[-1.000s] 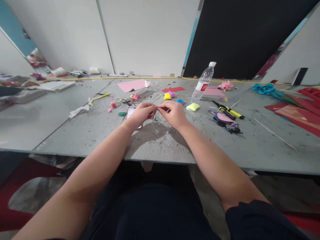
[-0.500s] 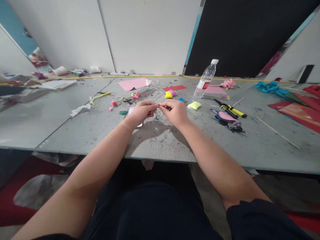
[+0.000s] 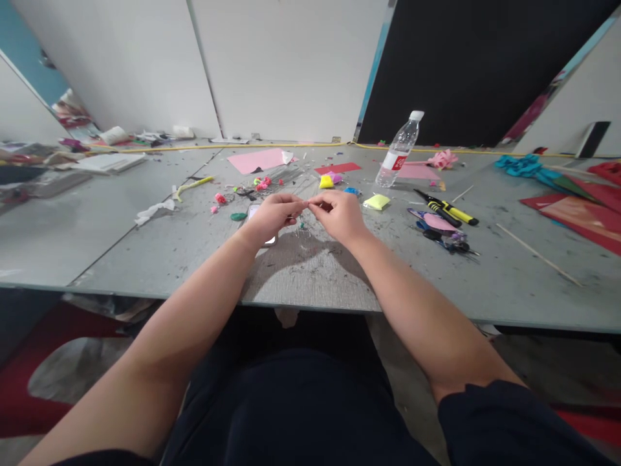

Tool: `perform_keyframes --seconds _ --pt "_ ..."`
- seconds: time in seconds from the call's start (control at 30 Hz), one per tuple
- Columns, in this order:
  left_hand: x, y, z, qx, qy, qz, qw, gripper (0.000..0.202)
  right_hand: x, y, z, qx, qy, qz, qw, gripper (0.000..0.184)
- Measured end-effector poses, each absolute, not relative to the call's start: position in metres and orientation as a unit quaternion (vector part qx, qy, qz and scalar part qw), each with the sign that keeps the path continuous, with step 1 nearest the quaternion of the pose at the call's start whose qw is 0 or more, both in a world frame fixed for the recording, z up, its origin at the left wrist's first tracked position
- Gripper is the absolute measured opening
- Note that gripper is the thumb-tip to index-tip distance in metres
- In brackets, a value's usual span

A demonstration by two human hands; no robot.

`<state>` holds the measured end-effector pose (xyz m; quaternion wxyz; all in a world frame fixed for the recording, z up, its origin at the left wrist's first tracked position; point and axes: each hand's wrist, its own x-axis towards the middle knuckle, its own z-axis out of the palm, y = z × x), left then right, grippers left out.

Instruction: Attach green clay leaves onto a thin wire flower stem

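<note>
Hands at the near middle of the table (image 3: 310, 285), viewed from my remote seat. The left hand (image 3: 277, 217) and the right hand (image 3: 339, 217) meet tip to tip, each with thumb and forefinger drawn into a narrow pinch. Whatever lies between the fingertips is too small for me to make out, so I cannot tell what either hand grips. Just below the meeting point is a small green piece (image 3: 301, 226) with thin pale strands about it; I cannot tell whether it hangs from the fingers or rests on the tabletop.

Handling, in my judgement: the green piece should be very light, its strands springy and easily bent, the whole more apt to deform or tangle than to slip. I would take hold at the compact green part with the fingertip pads, lightly, and leave the strands free; a firm squeeze could crush or kink them.

Surroundings: a phone (image 3: 253, 210) lies partly covered by the left hand, with a dark green oval (image 3: 238, 217) just beside it. Beyond the right hand lies a pale yellow packet (image 3: 377, 202), probably soft. Yellow-and-black pliers (image 3: 446, 210) lie farther right, well apart from both hands.
</note>
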<state>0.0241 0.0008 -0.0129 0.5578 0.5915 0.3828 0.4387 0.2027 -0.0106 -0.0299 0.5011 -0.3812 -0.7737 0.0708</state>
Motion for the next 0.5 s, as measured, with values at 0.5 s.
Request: perform_keyframes --seconds 0.5 --pt "-0.007 0.015 0.006 0.615 0.548 0.523 0.221 0.026 0.202 -0.003 -0.038 -0.421 -0.702 0.155 0.553 0.020"
